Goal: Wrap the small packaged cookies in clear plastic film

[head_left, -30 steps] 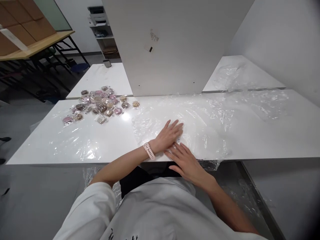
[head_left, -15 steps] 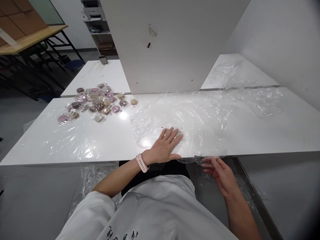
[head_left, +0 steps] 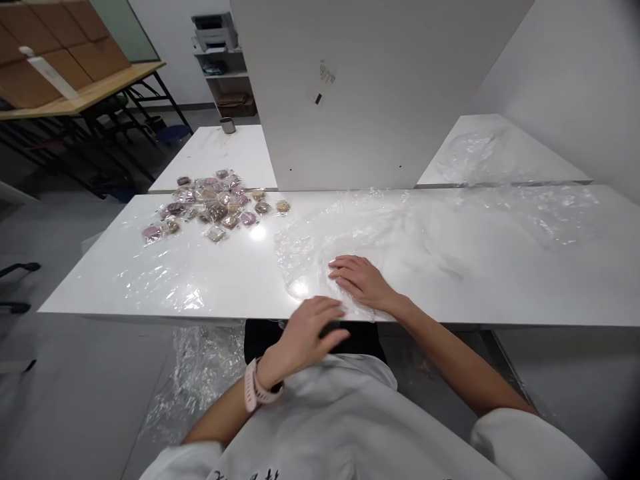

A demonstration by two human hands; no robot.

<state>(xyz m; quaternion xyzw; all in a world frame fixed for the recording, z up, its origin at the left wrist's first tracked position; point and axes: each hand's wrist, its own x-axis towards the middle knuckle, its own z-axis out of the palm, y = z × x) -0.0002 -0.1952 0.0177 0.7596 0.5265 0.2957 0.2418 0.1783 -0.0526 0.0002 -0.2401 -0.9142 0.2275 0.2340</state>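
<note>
My right hand (head_left: pixel 363 281) lies flat on clear plastic film (head_left: pixel 410 233) near the front edge of the white table (head_left: pixel 525 287). Its fingers stretch to the left, and whatever is beneath the palm is hidden. My left hand (head_left: pixel 307 333), with a pink watch band (head_left: pixel 251 385) at the wrist, hovers at the table edge just left of the right hand. Its fingers are slightly bent and the thumb stands apart, with nothing seen between them. To the far left rests a pile of small, individually wrapped round pastries (head_left: pixel 217 207) in pink, brown and tan.
A tall white panel (head_left: pixel 360 127) rises behind the table. On the back table stands a small metal cup (head_left: pixel 228 125). Loose plastic film (head_left: pixel 200 367) hangs below the front edge at left. Cardboard boxes (head_left: pixel 95 60) sit on a wooden table behind.
My left hand has lifted off the wrapped piece it was pressing and drawn back to the edge. My right hand has come up from below the edge onto the film. The view has shifted slightly.
</note>
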